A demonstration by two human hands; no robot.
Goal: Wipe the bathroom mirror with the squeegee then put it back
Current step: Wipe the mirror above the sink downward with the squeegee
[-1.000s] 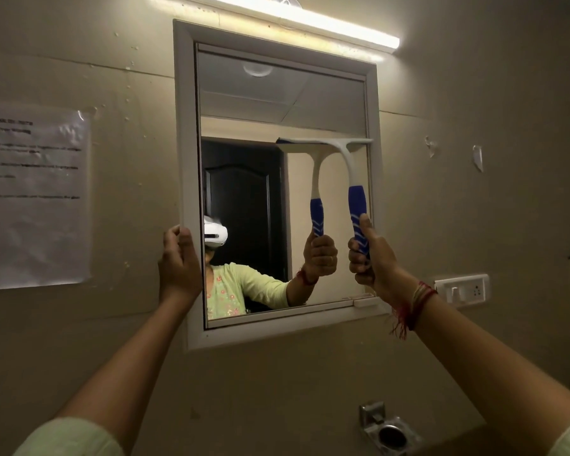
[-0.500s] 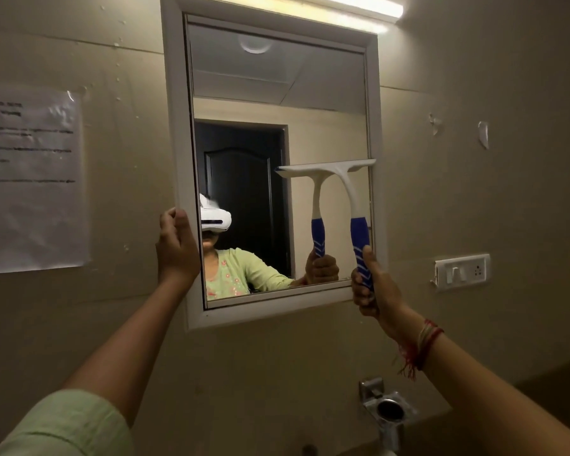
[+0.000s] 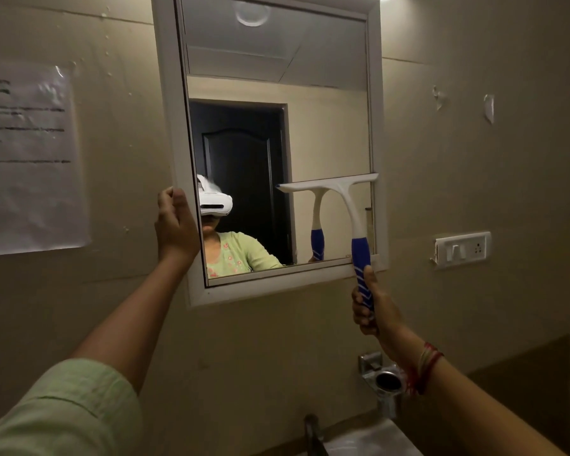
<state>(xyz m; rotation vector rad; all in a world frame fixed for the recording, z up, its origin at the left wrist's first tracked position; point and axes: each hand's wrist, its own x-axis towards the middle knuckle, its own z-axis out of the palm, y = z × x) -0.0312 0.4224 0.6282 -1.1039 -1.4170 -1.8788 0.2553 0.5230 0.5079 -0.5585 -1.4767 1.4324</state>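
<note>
Down the right-hand strip of the mirror (image 3: pixel 329 133), the squeegee (image 3: pixel 346 199) has slid from about mid-height a second ago to the lower third of the glass, its white blade now lying level with its right tip at the inner edge of the frame's right side. The right hand (image 3: pixel 371 307) is closed around the blue handle and has dropped below the mirror's bottom rail, while the left hand (image 3: pixel 175 225) stays wrapped over the frame's left edge at the centre left of the picture, steadying it. That descent suggests this stroke is nearly spent: only a short band of glass remains between blade and bottom rail, and the handle already crosses that rail. The left part of the glass, toward the steadying hand, gives open room for another pass. At the lower right, a metal wall fitting (image 3: pixel 387 380) sits just under the right wrist, and a switch plate (image 3: pixel 461 249) lies well clear to the right.
</note>
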